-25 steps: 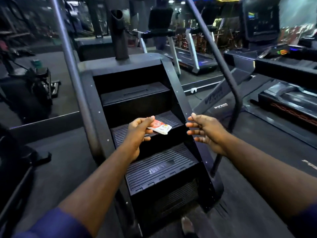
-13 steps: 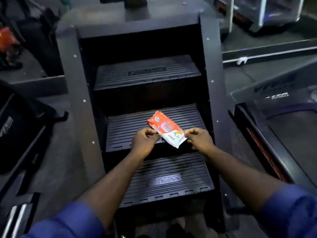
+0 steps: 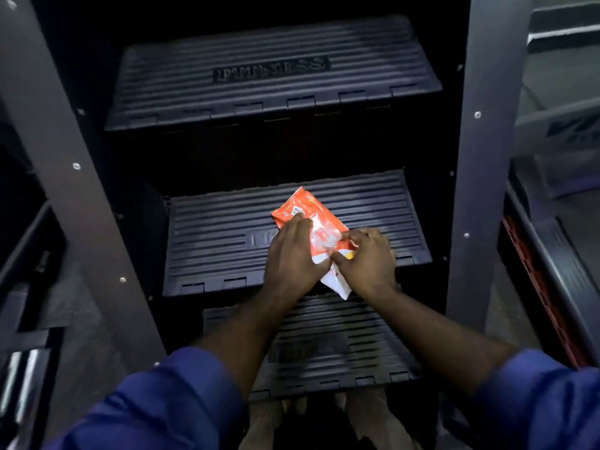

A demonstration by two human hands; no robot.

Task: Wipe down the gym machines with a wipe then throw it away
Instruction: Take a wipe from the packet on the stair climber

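An orange and white wipe packet (image 3: 303, 211) is held over the middle step (image 3: 220, 235) of a black stair-climber machine. My left hand (image 3: 289, 259) grips the packet from the left, fingers curled over its upper face. My right hand (image 3: 368, 259) pinches the packet's lower right part, thumb and fingers at the clear flap in its middle. The packet's white lower end (image 3: 337, 285) sticks out below both hands. No loose wipe is visible.
The machine has a ribbed upper step (image 3: 272, 73) marked FITNESS and a lower step (image 3: 328, 345) near my feet (image 3: 276, 423). Grey side frames (image 3: 61, 177) (image 3: 480, 157) flank the steps. Another machine's edge (image 3: 552, 271) lies at the right.
The view dropped from the gym room to the steps. My right hand came in and took hold of the packet, which my left hand held alone before. Both hands now work at its middle.
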